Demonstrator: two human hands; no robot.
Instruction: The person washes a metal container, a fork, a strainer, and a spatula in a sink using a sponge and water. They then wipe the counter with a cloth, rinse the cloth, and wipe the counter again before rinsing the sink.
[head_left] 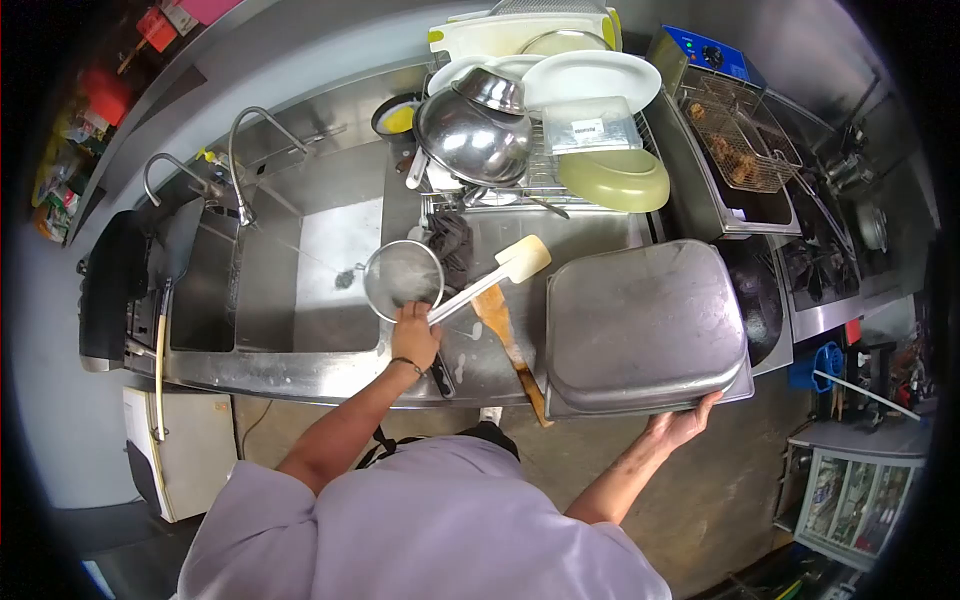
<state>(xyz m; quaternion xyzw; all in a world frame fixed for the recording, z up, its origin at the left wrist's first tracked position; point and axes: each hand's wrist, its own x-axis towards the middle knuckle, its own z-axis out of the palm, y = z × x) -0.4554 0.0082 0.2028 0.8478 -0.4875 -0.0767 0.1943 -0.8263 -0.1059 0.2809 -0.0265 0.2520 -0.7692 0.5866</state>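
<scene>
My left hand is closed at the near rim of a round mesh strainer, over the sink's right edge. Against its fingers lies the handle end of a rubber spatula with a cream blade. A worn wooden spatula rests beneath that one, its handle past the counter edge. Below my left wrist a black handle shows in part. My right hand grips the near right edge of a large metal pan, which lies bottom up on the counter. Its fingertips are partly hidden under the pan's edge.
Water runs from a faucet into the sink. Behind the counter, a dish rack holds metal bowls, white plates and a green bowl. A dark cloth lies nearby. Fryer baskets stand right.
</scene>
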